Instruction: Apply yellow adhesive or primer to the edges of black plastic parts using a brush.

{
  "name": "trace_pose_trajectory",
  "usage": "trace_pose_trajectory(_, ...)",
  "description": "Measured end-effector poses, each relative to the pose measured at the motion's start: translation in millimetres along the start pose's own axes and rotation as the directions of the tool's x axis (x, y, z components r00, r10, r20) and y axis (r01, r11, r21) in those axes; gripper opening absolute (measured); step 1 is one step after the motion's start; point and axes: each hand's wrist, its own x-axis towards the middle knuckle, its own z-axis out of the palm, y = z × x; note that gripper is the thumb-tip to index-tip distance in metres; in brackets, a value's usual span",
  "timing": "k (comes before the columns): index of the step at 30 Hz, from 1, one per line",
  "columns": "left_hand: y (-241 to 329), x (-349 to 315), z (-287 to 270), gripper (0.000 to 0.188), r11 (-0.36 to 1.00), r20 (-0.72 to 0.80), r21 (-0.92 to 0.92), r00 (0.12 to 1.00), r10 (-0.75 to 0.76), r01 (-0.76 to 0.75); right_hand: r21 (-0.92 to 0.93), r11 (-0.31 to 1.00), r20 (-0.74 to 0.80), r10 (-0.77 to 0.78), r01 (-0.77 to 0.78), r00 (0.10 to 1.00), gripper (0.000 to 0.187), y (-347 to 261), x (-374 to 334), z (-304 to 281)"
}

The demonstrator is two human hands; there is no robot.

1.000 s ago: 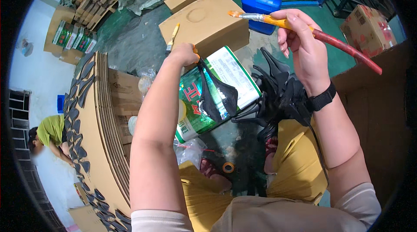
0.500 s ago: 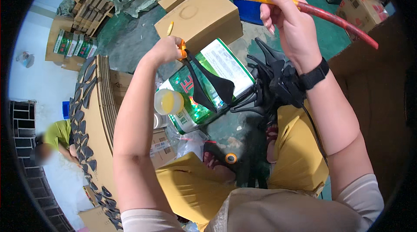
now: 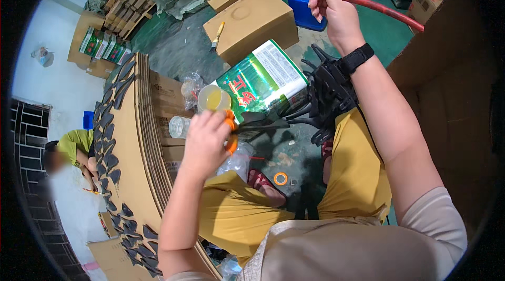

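Observation:
My left hand [image 3: 208, 141], low in front of the cup, is closed on flat black leaf-shaped pieces [image 3: 253, 122]; orange bands show at its fingers. Raised at the upper right, my right hand [image 3: 339, 21] grips a paintbrush [image 3: 376, 9] with a long red handle, its bristles pointing left. A clear plastic cup [image 3: 204, 103] of yellow liquid stands on a green and white metal tin [image 3: 284, 68], just beyond my left hand. To the tin's right, more black curved pieces [image 3: 318, 99] are bunched together near my right wrist.
Rows of black pieces [image 3: 108, 147] lie along a stack of cardboard sheets [image 3: 150, 139] at the left. Ahead are cardboard boxes [image 3: 252, 23] with brushes on them and a blue jug [image 3: 307, 13]. An orange tape roll [image 3: 280, 178] lies on the floor. Another person [image 3: 76, 147] works far left.
My left hand has come down and nearer to me with the black pieces, from over the tin to below the cup. My right hand has shifted slightly left with the brush.

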Motion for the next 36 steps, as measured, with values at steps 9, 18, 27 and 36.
trace_pose_trajectory(9,18.1,-50.5,-7.8,0.028,0.985,-0.242,-0.124,0.959,-0.148,0.120,-0.034,0.998,0.047,0.050,-0.049,0.998,0.019,5.5,-10.7,18.9)
trace_pose_trajectory(18,-5.1,-75.2,-49.1,0.019,0.701,-0.293,-0.638,0.742,-0.603,0.319,-0.028,0.995,0.067,0.092,-0.091,0.993,0.019,19.4,-9.6,31.5)
trace_pose_trajectory(27,-147.5,-146.4,-102.9,0.026,0.381,-0.247,-0.905,0.497,-0.832,0.188,-0.045,0.991,0.090,0.127,-0.123,0.988,0.022,33.6,-7.5,47.3)
trace_pose_trajectory(36,-287.9,-246.1,-126.6,0.019,0.073,-0.017,-0.949,0.181,-0.983,0.306,-0.101,0.979,0.107,0.188,-0.177,0.976,0.023,46.9,-10.8,77.4)
